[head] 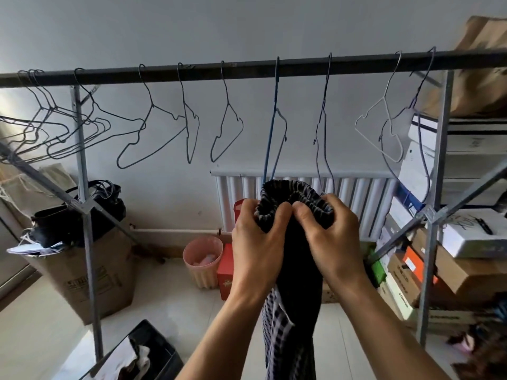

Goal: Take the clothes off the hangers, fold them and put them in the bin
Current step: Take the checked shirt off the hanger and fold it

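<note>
A dark garment with a ribbed striped band (293, 193) and a checked part lower down hangs in front of me. My left hand (258, 242) grips the bunched band on its left side. My right hand (332, 237) grips it on the right, the two thumbs close together. Above them a dark rail (247, 69) carries several bare wire hangers. A blue hanger (274, 119) and a thin grey hanger (322, 119) reach down to the garment's top. A black bin (153, 349) with light clothes in it stands on the floor at lower left.
Grey metal rack posts (85, 215) and diagonal braces stand left and right. A cardboard box (90, 272) with black bags sits at left. A pink basket (203, 259) and a red box stand below the white radiator (356, 193). Stacked shoe boxes (452, 256) fill the right shelves.
</note>
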Demonstrator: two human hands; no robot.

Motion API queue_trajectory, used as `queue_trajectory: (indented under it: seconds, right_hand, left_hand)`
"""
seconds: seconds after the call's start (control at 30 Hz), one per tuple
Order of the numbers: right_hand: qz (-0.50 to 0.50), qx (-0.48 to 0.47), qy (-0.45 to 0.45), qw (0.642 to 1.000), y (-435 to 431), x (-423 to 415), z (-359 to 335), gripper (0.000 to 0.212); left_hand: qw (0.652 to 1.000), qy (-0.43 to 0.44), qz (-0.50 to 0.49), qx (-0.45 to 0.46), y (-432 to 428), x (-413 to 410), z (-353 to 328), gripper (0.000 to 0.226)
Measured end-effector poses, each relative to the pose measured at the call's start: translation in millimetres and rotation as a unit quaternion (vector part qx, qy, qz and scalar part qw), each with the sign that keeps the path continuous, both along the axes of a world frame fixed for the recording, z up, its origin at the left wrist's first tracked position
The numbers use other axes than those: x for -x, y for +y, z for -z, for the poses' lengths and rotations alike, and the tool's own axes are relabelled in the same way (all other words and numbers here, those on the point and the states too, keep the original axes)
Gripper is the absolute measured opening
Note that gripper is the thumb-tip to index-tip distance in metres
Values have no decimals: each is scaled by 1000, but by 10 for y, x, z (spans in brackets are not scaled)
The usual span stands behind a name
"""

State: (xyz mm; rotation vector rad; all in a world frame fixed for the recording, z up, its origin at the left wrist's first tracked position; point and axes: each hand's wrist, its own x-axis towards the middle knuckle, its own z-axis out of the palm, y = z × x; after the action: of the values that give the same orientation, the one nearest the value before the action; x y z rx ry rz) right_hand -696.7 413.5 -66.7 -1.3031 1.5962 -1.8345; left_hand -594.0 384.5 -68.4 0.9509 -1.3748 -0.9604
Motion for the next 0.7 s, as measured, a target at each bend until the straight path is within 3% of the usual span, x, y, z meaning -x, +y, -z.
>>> queue_trajectory:
  seconds: [0.07,0.23,0.3,0.4,0.47,0.53,0.6,0.67,0.7]
  right_hand:
    - [-34,15,-1,999,13,-28,7,14]
    - [-119,13,11,993,63,-24,17,35]
    - [-91,7,43,995,48,5,30,39]
    - [-65,27,-13,997,40,75,-64,14]
    - [-104,29,-83,991,36,164,-131,13]
    - [-133,16,-108,985,30,238,-187,14]
    - [-154,1,-110,982,2,286,-242,16]
    - [-180,-1,-102,978,-4,314,-299,17]
    - [-188,0,-93,978,4,339,-320,17]
  left_hand:
    - [999,6,38,12,30,7,9,24]
    - [995,-11,94,37,58,-23,51,66]
    - [992,-9,116,44,78,-48,19,56]
    - [993,-53,54,93,39,-166,-17,23]
    - [989,-117,6,89,-60,-288,-56,51]
    - [983,-166,75,30,-167,-368,-114,80]
    - [972,-157,172,-1,-219,-393,-212,53]
    - [975,-94,201,-26,-254,-397,-302,16]
    - [977,-71,200,-33,-276,-409,-336,12]
